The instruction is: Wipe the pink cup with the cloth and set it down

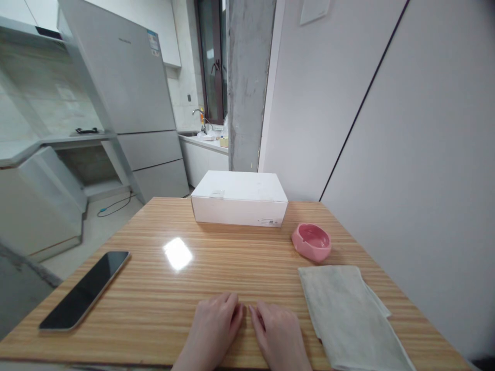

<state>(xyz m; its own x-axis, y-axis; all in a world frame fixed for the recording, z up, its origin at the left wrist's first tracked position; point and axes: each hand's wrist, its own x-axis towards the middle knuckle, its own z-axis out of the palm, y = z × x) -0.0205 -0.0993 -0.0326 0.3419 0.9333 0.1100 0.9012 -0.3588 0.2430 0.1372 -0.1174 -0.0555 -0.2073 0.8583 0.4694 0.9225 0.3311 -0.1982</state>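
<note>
Both hands rest on the wooden table (232, 263) near its front edge, a small gap between them. My left hand (217, 322) is closed in a loose fist, its fingers curled under and no object showing in it. Beside it my right hand (277, 330) is curled the same way, thumb side facing the left one. Just right of my right hand lies a folded grey-green cloth (348, 314), not touched. Beyond the cloth sits a pink ashtray (311, 242). A smartphone (85, 293) with a dark screen lies at the table's left.
A white box (240, 198) stands at the table's far edge. Along the right side runs a pale wall (417, 170). Past the table are a grey fridge (124, 93), a kitchen counter with a faucet (201, 118), and a cable (116, 205) on the floor.
</note>
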